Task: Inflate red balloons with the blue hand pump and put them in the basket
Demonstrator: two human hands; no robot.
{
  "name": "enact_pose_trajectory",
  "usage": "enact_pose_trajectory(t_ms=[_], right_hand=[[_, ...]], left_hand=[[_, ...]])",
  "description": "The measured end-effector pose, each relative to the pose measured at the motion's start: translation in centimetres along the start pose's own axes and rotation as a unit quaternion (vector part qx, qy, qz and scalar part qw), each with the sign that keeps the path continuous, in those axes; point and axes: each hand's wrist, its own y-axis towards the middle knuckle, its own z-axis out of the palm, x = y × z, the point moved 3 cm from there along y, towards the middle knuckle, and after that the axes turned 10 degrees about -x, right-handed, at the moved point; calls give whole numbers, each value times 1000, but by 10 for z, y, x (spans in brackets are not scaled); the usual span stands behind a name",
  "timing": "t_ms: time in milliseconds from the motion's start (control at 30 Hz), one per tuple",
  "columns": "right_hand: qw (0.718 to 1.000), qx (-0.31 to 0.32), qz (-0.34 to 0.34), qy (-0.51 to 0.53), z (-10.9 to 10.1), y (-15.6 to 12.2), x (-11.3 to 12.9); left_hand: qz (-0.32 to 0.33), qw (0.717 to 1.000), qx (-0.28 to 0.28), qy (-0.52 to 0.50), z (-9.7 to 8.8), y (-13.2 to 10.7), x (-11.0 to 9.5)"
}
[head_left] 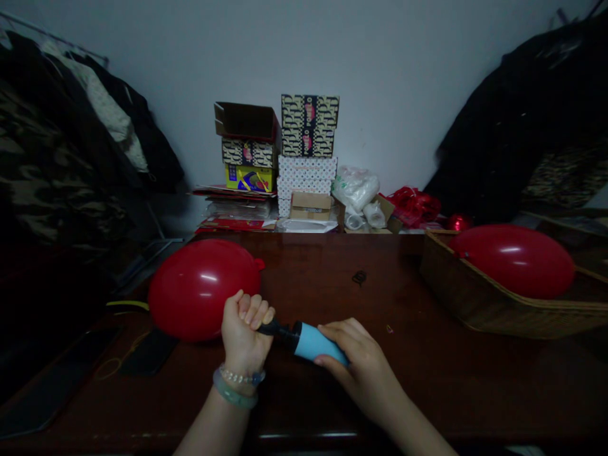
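A hand balloon pump with a light blue barrel (pixel 317 342) and a black handle is held low over the table's front part. My left hand (pixel 249 326) is closed round the black handle end. My right hand (pixel 358 361) wraps the blue barrel from the right, hiding its far end. Just behind my left hand, a blown-up red balloon (pixel 202 285) lies on the dark brown table (pixel 308 272), its tied neck pointing right. A second red balloon (pixel 515 259) rests in a wicker basket (pixel 498 301) at the right.
Stacked boxes (pixel 308 126), plastic bags (pixel 356 187) and red wrapping (pixel 413 206) stand along the back wall. A small dark coil (pixel 360 277) lies mid-table. At the left are a dark phone-like slab (pixel 149 351) and a yellow strip (pixel 127 305). Clothes (pixel 114 114) hang on both sides.
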Motion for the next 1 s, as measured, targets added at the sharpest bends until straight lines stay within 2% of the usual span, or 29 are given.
enact_pose_trajectory(t_ms=[133,233,467,567,800,1000], right_hand=[[1000,13,-4,8,4,-2,0],[999,37,9,7,1,0,-3],[990,112,81,6,-26,8,-21],[988,124,91,18,-36,9,-25],[993,98,70,6,-36,12,-17],[997,58,42,-10,-16,7,-4]], left_hand=[[3,1000,-1,10,0,0,2],[8,1000,-5,1,-2,5,-6],[53,998,-7,-14,-8,20,-40],[63,998,2,-17,-9,22,-46],[47,999,-3,-23,-7,15,-33],[16,1000,3,7,-5,8,-5]])
